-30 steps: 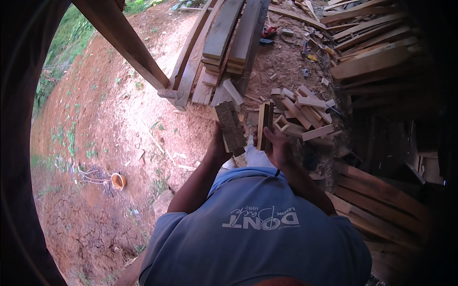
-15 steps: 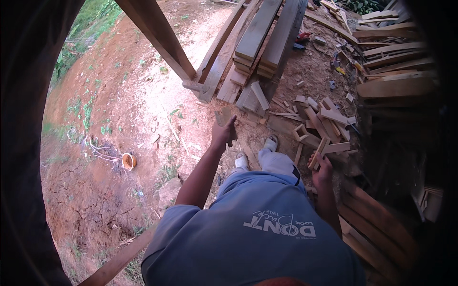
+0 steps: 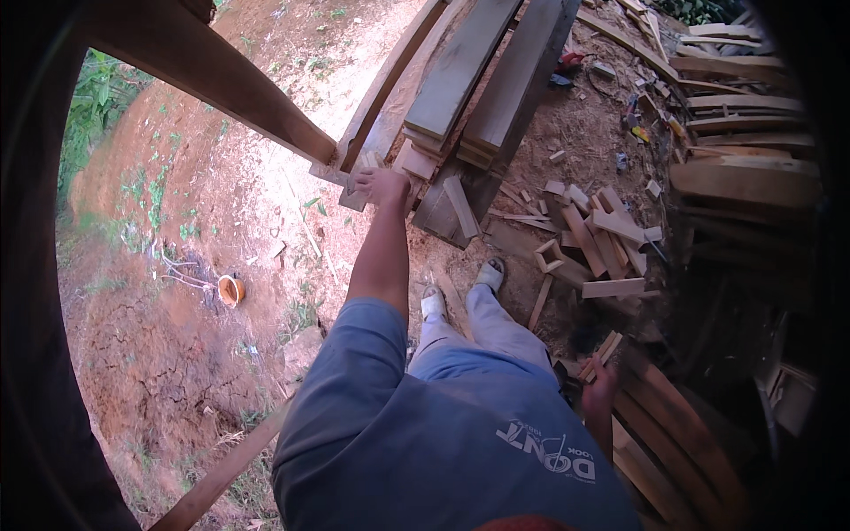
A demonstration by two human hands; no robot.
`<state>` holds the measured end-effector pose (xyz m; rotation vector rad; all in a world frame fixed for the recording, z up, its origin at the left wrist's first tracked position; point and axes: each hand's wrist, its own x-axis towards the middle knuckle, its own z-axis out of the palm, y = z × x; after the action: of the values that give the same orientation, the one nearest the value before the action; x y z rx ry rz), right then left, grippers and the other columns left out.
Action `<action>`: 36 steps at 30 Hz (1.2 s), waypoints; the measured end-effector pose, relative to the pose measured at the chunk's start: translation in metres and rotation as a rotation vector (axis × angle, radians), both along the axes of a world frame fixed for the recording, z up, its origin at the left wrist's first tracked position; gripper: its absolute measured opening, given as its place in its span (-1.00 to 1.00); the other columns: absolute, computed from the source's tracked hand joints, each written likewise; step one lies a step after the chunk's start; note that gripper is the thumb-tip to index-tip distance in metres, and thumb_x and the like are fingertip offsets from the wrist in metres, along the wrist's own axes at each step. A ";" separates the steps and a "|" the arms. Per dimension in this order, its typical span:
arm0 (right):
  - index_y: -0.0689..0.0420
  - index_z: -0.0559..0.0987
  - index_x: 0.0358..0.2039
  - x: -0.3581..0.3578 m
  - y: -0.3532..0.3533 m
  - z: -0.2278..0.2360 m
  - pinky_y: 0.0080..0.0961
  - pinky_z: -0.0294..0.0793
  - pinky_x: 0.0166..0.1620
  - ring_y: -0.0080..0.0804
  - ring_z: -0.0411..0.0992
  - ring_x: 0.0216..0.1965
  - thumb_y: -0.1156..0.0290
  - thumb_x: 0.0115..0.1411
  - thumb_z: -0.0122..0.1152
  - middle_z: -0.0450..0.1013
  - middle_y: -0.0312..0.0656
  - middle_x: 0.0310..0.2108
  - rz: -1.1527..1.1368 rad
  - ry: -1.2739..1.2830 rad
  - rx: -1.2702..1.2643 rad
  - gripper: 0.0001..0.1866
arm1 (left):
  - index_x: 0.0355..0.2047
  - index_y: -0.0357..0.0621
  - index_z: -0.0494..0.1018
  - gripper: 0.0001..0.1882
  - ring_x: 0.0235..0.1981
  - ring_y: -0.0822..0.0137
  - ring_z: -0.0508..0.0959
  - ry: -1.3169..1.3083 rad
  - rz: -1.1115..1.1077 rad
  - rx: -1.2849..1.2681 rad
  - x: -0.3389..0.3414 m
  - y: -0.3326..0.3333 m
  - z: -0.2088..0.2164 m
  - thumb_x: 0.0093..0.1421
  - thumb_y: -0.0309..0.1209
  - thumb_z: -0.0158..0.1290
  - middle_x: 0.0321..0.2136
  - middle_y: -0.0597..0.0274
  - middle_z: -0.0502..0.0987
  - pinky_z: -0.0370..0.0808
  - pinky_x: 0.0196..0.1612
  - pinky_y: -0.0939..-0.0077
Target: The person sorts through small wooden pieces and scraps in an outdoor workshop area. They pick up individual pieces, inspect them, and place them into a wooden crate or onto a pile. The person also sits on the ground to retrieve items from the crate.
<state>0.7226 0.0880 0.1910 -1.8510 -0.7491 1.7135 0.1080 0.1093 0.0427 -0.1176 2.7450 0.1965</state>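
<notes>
My left hand (image 3: 384, 186) reaches to the near end of a plank bench (image 3: 436, 212), back of the hand upward and fingers bent over. A short pale wood piece (image 3: 373, 160) shows just beyond the fingers, which look closed on it, though the palm side is hidden. Stacked planks (image 3: 460, 80) lie just right of this hand. Low at my right side, my right hand (image 3: 600, 389) is closed round a few short, narrow wood strips (image 3: 605, 347), their ends pointing up and away from me.
A slanting timber post (image 3: 239, 80) meets the bench's left corner. Wood offcuts (image 3: 611, 232) are heaped right of my feet. Long boards (image 3: 744, 177) are stacked at far right, more curved-looking boards (image 3: 673, 425) beside my right arm. An orange bucket (image 3: 231, 290) lies on the dirt slope.
My left hand has moved forward from above the ground to the bench end with its wood piece. My right hand has dropped back toward my side, still holding the strips.
</notes>
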 end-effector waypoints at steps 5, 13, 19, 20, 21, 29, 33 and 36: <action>0.19 0.42 -0.03 0.011 0.030 -0.017 -0.41 0.44 -0.18 -0.43 0.42 -0.28 0.32 0.37 0.16 0.39 -0.24 -0.29 0.048 0.020 -0.016 -0.73 | 0.34 -0.61 -0.23 0.01 0.44 -0.29 -0.12 -0.073 0.236 0.101 -0.039 -0.004 -0.040 0.09 -0.31 0.11 0.40 -0.42 -0.23 -0.12 0.47 0.02; 0.16 0.46 -0.05 -0.021 0.067 -0.026 -0.42 0.48 -0.20 -0.45 0.44 -0.30 0.31 0.38 0.15 0.43 -0.25 -0.30 0.044 0.067 -0.042 -0.76 | 0.23 -0.75 -0.16 -0.10 0.38 -0.41 -0.05 -0.106 -0.042 0.194 -0.034 -0.041 -0.031 0.24 -0.23 0.06 0.30 -0.62 -0.08 -0.12 0.43 -0.03; 0.19 0.47 -0.04 -0.081 0.090 0.005 -0.43 0.51 -0.19 -0.44 0.47 -0.28 0.30 0.40 0.11 0.45 -0.23 -0.29 0.180 0.131 -0.037 -0.76 | 0.06 -0.42 0.10 -0.58 0.20 -0.05 0.31 -0.182 -0.315 0.967 0.045 -0.099 0.028 0.44 -0.31 -0.07 0.15 -0.38 0.25 0.23 0.24 0.05; 0.19 0.46 -0.05 -0.092 0.092 0.005 -0.43 0.51 -0.19 -0.44 0.48 -0.27 0.31 0.40 0.11 0.46 -0.22 -0.28 0.229 0.151 -0.023 -0.75 | 0.06 -0.36 0.06 -0.63 0.13 0.06 0.40 -0.400 -0.241 1.047 0.086 -0.108 0.071 0.48 -0.31 -0.16 0.10 -0.25 0.34 0.34 0.16 0.18; 0.20 0.46 -0.05 -0.100 0.091 0.005 -0.43 0.52 -0.18 -0.43 0.49 -0.27 0.31 0.40 0.11 0.46 -0.22 -0.28 0.275 0.172 -0.011 -0.75 | 0.06 -0.30 0.02 -0.69 0.05 0.17 0.49 -0.610 -0.153 1.096 0.128 -0.116 0.116 0.52 -0.31 -0.25 0.05 -0.11 0.43 0.46 0.08 0.31; 0.22 0.47 -0.05 -0.186 0.072 0.010 -0.52 0.51 -0.22 -0.47 0.50 -0.28 0.32 0.39 0.13 0.50 -0.20 -0.25 0.577 0.266 -0.065 -0.75 | 0.09 -0.21 0.11 -0.66 -0.01 0.29 0.53 -1.053 -0.199 0.963 0.252 -0.209 0.129 0.52 -0.22 -0.23 -0.07 0.05 0.54 0.43 0.13 0.37; 0.21 0.47 -0.05 -0.213 0.057 -0.001 -0.53 0.51 -0.21 -0.47 0.50 -0.26 0.32 0.39 0.13 0.50 -0.20 -0.26 0.811 0.221 -0.069 -0.75 | 0.04 -0.22 0.19 -0.61 -0.09 0.32 0.54 -1.015 -0.322 0.784 0.244 -0.219 0.120 0.47 -0.15 -0.09 -0.13 0.05 0.50 0.46 0.03 0.45; 0.21 0.48 -0.06 -0.230 0.042 -0.022 -0.49 0.52 -0.17 -0.46 0.51 -0.23 0.30 0.38 0.14 0.49 -0.20 -0.24 0.901 0.294 -0.134 -0.74 | -0.01 -0.21 0.24 -0.62 -0.18 0.37 0.54 -1.002 -0.269 0.929 0.236 -0.217 0.123 0.46 -0.13 -0.06 -0.21 0.12 0.46 0.50 -0.06 0.49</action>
<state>0.4924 0.1297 0.1688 -1.3412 -1.5077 2.5469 0.3445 -0.1079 0.1659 0.3188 1.4611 0.9845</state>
